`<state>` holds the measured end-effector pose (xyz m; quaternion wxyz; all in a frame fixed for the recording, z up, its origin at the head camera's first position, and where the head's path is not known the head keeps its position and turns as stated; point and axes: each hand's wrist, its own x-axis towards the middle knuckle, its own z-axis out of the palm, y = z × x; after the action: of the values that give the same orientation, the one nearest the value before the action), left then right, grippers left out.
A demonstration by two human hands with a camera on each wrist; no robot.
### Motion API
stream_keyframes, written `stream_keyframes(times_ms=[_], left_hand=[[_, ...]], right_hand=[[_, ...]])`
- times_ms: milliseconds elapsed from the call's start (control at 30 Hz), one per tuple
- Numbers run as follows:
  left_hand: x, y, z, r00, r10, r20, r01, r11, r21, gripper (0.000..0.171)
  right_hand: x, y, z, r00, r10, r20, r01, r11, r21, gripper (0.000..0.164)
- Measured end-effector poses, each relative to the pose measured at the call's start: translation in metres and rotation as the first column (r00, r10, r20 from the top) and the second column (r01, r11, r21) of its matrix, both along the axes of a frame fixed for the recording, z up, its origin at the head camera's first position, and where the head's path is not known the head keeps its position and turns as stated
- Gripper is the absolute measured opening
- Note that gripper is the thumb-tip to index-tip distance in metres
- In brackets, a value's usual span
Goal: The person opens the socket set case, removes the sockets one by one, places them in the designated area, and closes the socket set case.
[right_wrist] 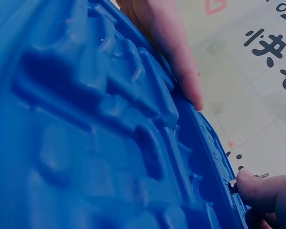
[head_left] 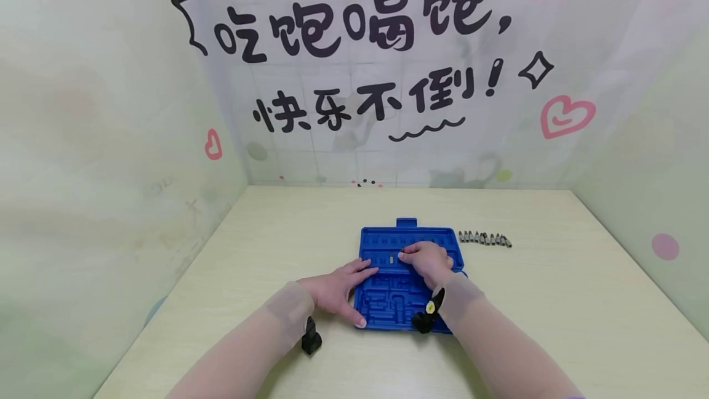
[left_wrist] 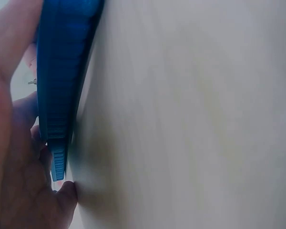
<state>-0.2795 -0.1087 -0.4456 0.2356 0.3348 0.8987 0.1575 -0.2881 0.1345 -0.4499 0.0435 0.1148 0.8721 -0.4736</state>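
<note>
A blue plastic case (head_left: 399,329) lies opened flat on the table, its moulded recesses facing up. My right hand (head_left: 431,261) is over its far half, pinching a small metal screwdriver bit (right_wrist: 233,186) between thumb and finger, with a thin tip poking out past the thumb. Just left of those fingertips, another bit (head_left: 391,258) sits in a slot. My left hand (head_left: 336,290) rests at the case's left side with fingers spread, the thumb at the near left corner and fingertips over the left edge. Part of the near half is hidden by my right wrist.
Several more bits (head_left: 484,238) stand in a row on the table, right of the case's far half. Each wrist wears a black camera (head_left: 311,338). A printed wall (head_left: 354,159) closes off the table's far edge, with further walls on both sides.
</note>
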Motion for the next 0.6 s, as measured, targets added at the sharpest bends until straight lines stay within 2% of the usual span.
stream_keyframes(times_ms=[300, 467, 600], left_hand=[[0.0, -0.001, 0.0, 1.0, -0.006, -0.016, 0.005, 1.0, -0.009, 0.106], [0.0, -0.001, 0.0, 1.0, 0.001, -0.018, -0.001, 1.0, -0.017, 0.107], [0.001, -0.002, 0.0, 1.0, 0.002, -0.014, -0.003, 1.0, -0.012, 0.107]], right_hand=[[0.001, 0.004, 0.006, 0.999, 0.036, -0.036, -0.038, 0.996, -0.081, 0.024], [0.001, 0.013, 0.009, 0.997, 0.062, -0.048, -0.07, 0.981, -0.181, 0.031], [-0.001, 0.024, 0.011, 0.993, 0.094, -0.069, -0.106, 0.974, -0.2, 0.036]])
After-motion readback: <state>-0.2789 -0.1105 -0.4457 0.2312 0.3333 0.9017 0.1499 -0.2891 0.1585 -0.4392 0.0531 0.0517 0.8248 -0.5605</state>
